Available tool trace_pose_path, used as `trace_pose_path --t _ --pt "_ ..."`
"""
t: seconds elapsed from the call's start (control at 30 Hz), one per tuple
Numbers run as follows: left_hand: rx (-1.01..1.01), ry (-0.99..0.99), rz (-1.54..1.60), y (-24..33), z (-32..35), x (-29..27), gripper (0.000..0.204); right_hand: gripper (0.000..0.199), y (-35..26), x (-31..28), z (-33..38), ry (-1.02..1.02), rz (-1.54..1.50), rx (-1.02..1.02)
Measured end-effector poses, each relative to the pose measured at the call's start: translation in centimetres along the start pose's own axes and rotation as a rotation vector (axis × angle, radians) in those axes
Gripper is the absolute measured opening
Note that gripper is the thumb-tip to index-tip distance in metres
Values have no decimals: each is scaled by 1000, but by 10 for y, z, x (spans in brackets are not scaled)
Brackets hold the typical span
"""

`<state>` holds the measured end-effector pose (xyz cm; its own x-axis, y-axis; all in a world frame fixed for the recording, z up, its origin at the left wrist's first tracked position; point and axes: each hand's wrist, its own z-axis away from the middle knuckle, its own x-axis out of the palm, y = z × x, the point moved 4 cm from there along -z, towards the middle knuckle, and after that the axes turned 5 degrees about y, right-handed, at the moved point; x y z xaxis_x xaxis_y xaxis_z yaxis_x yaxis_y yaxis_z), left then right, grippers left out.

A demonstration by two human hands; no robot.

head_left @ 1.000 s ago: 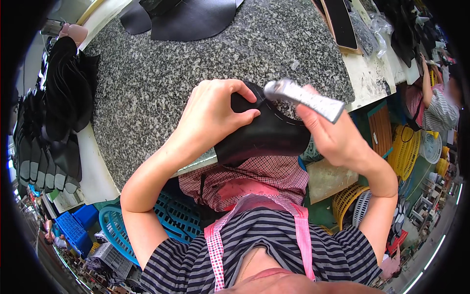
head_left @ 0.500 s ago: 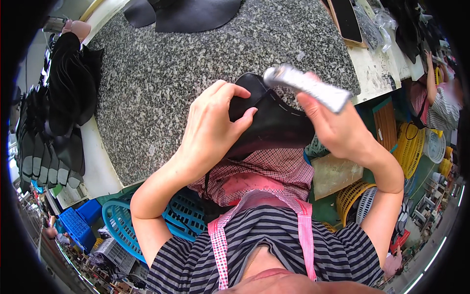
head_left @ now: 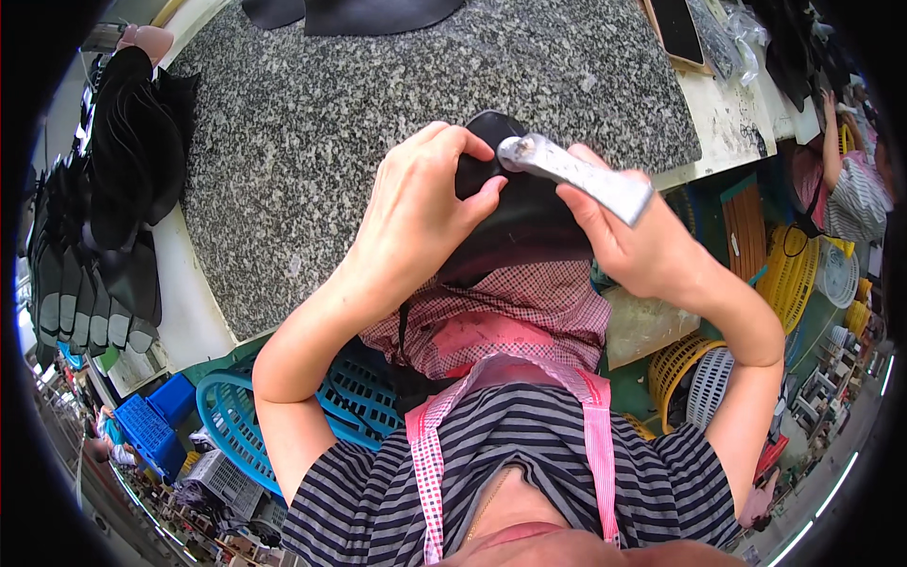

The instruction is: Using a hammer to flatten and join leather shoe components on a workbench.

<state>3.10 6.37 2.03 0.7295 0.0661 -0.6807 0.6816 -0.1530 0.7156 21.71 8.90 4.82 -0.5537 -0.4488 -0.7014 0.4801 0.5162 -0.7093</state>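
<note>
A black leather piece [head_left: 521,225] lies over the near edge of a speckled stone slab [head_left: 312,142] and hangs toward my lap. My left hand [head_left: 416,194] grips its left side, with thumb and forefinger curled over the leather. In my right hand [head_left: 644,244] is a silver metal hammer [head_left: 590,181], its handle slanting down to the right. The hammer's round head is on or just above the leather, beside my left fingertips; contact cannot be made out. The hammer covers part of the leather's upper edge.
Black leather pieces [head_left: 383,14] lie at the slab's far edge. A stack of black cut parts [head_left: 132,142] stands left. A phone [head_left: 676,33] and clear plastic [head_left: 746,47] sit far right. Blue [head_left: 222,416] and yellow baskets [head_left: 673,373] stand below. Another person [head_left: 850,194] is at right.
The hammer, blurred in motion before, has come left and down onto or close to the leather. My left hand keeps its grip. The whole view has shifted slightly.
</note>
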Motion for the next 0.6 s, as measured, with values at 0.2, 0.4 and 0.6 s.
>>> trace_pose_path --t 0.2,0.4,0.6 --pt "32 21 -3 0 1 -3 26 20 -3 -2 0 121 18 -131" --pt "-63 44 53 -7 23 -13 26 30 3 4 -1 23 21 42" --pt "-47 73 57 -6 25 -12 21 38 -13 -18 -8 201 -24 -63"
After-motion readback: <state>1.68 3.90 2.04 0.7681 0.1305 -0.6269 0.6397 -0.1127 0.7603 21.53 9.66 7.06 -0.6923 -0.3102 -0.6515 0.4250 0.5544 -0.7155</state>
